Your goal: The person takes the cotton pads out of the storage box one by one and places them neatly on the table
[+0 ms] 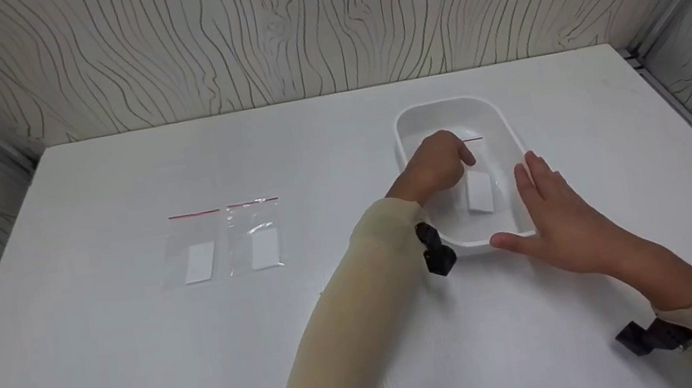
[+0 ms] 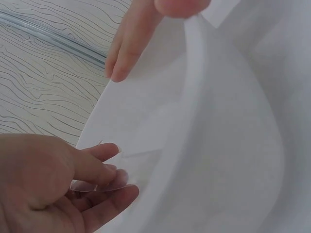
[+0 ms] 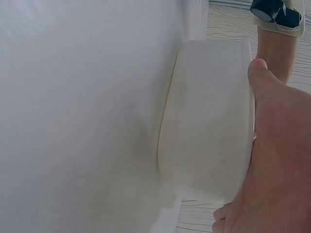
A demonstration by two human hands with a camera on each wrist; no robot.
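Observation:
A white plastic container (image 1: pixel 464 241) with rounded corners stands on the table, right of centre. My left hand (image 1: pixel 435 164) reaches over its left side and pinches a small clear zip bag (image 1: pixel 480 192) inside it. The bag has a red strip along its top and a flat white piece inside. In the left wrist view the fingers (image 2: pixel 114 196) are closed on the thin clear film. My right hand (image 1: pixel 563 229) lies against the container's near right corner, thumb at the near rim and straight fingers along the right side.
Two more clear zip bags, a left one (image 1: pixel 198 262) and a right one (image 1: pixel 264 248), lie side by side left of centre on the white table (image 1: pixel 103 371). Each holds a white piece under a red strip. Wood-patterned panels (image 1: pixel 292 29) enclose the table's back and sides.

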